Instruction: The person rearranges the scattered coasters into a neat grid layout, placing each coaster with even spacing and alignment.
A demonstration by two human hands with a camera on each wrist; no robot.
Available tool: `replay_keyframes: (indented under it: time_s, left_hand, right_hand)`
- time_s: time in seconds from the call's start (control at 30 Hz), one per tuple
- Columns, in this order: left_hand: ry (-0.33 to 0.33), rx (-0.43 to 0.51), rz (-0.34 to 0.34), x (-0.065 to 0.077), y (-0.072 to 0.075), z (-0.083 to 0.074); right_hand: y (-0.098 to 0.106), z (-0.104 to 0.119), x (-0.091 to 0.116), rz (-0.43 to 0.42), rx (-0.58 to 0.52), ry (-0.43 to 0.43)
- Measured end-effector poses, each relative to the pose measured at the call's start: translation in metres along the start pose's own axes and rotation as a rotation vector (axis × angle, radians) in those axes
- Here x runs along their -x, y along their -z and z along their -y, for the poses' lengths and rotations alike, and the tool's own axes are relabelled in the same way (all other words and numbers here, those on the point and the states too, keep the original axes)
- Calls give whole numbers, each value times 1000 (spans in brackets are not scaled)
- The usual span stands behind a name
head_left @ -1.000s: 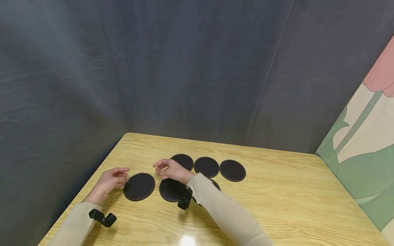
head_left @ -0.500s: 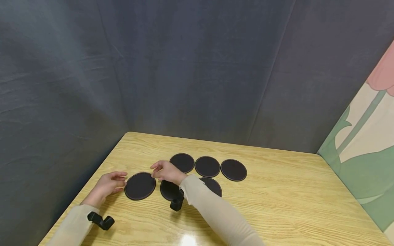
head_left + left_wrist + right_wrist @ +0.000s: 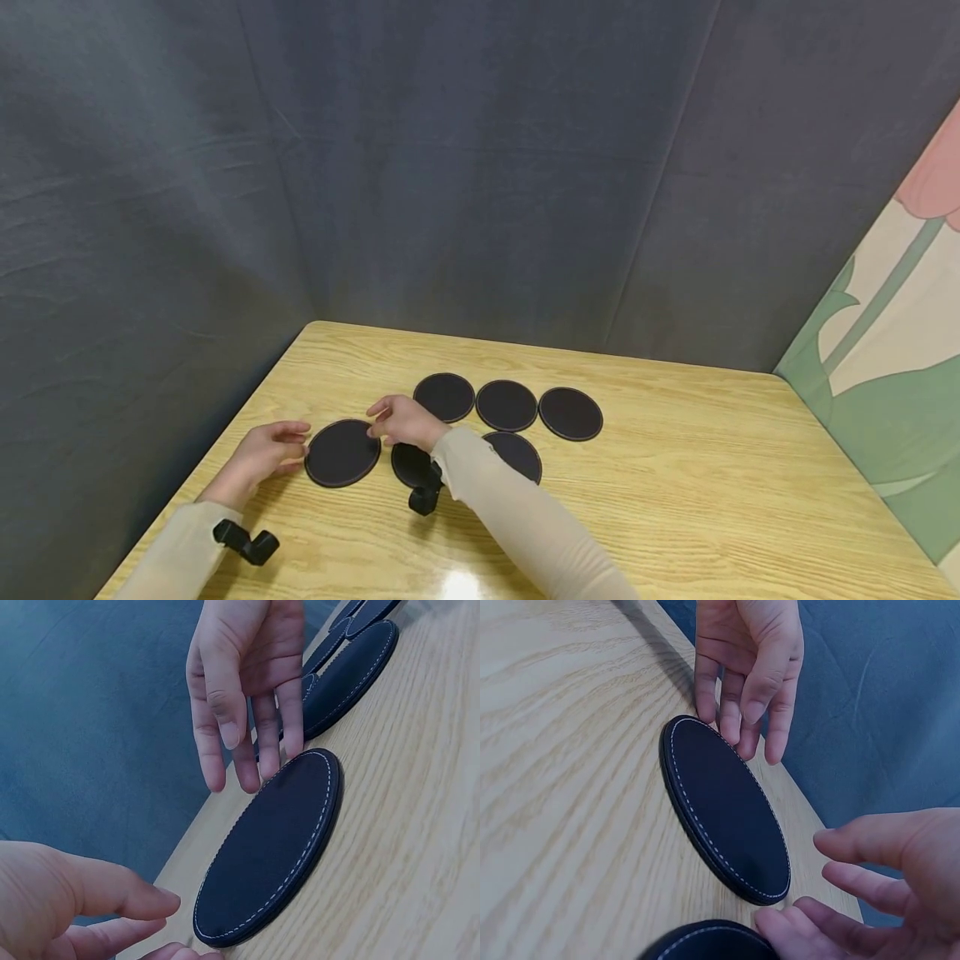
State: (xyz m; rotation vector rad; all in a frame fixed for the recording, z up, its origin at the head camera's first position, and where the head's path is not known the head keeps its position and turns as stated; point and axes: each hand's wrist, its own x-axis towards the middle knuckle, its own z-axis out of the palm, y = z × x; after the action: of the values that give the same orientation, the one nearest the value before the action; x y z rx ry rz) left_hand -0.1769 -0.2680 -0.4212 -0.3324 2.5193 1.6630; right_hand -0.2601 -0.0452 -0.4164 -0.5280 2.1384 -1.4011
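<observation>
A round black coaster (image 3: 342, 454) with pale edge stitching lies flat on the table between my hands. My left hand (image 3: 266, 454) is at its left edge, fingers loosely bent and holding nothing. On the opposite side, my right hand (image 3: 407, 421) has its fingers loosely spread close to the right edge. In the left wrist view, the right hand's fingertips (image 3: 271, 761) hang at the coaster's far rim; whether they touch it I cannot tell. Beneath the right hand and wrist, another coaster (image 3: 409, 465) is partly hidden.
Three more coasters form a back row: left (image 3: 444, 395), middle (image 3: 507, 406) and right (image 3: 571, 413). Another coaster (image 3: 517, 455) lies in front of them, partly covered by the right sleeve. A dark curtain (image 3: 465, 167) hangs behind the wooden table (image 3: 712, 483).
My right hand has shifted left and slightly down, to the right edge of the leftmost coaster. The left hand has moved slightly down and left. The coasters stay in place.
</observation>
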Motion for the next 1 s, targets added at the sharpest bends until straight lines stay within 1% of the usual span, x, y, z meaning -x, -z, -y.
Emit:
replay_keyframes:
  time_s: [0.23,0.37,0.63,0.77,1.0]
  left_hand:
    - [21,4,3,2,-1,0]
    - [21,11,9,4,-3,0]
    - [20,-18,-5,3,-8,0]
    - [18,-18,-3,2,-9,0]
    - [9,-31,-3,3,-8,1]
  right_hand:
    - [0,2,0,33,-24,-27]
    - [-1,1,0,38,-36,-37]
    - [-3,2,-2,38,-40,-51]
    - [-3,3,-2,37,-47,-53]
    - [-1,4,-1,56,-94,-60]
